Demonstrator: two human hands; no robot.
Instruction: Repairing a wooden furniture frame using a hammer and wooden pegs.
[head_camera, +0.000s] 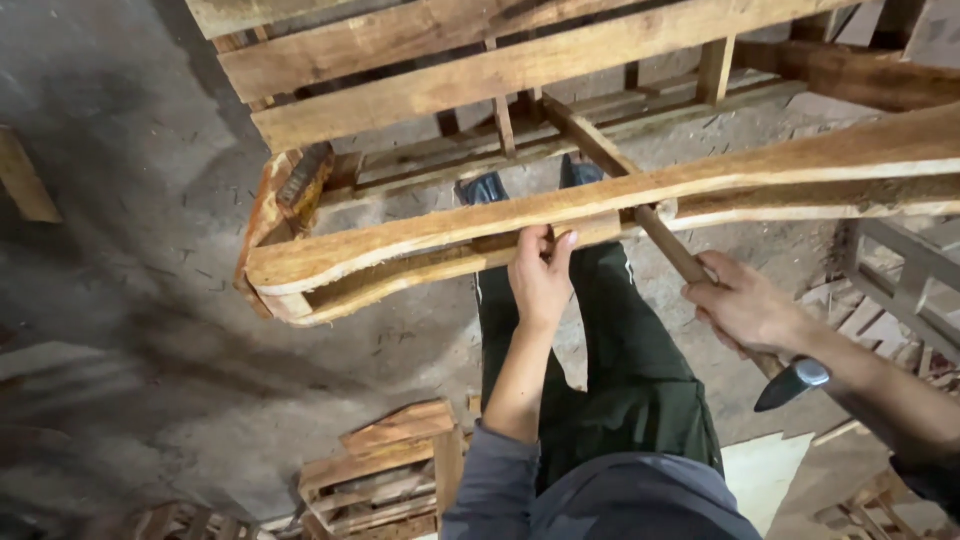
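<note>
The left hand (541, 278) reached up from about six o'clock and took hold of a small wooden block (548, 236) wedged under the long rough plank (560, 205), its grip closed with the fingers curled over the block's top edge and the thumb set against its face. The right hand (745, 305), out at roughly four o'clock, had its grip wrapped tight around the wooden handle of a hammer (690, 268); the handle ran up toward eleven o'clock and its far end met the plank's underside just beside the block, while a dark metal end with a grey tip (shape hard to make out) stuck out below the wrist. The plank crossed the view from nine o'clock to two o'clock, bark showing along its lower edge, and formed the near rail of a wooden pallet (480, 75) tipped up at twelve o'clock. Below it stood the person's legs in dark green trousers (620, 370), shoes on the concrete floor (130, 260). A stack of short boards (395, 460) lay at seven o'clock, with more pallet slats (900, 290) at three o'clock.
</note>
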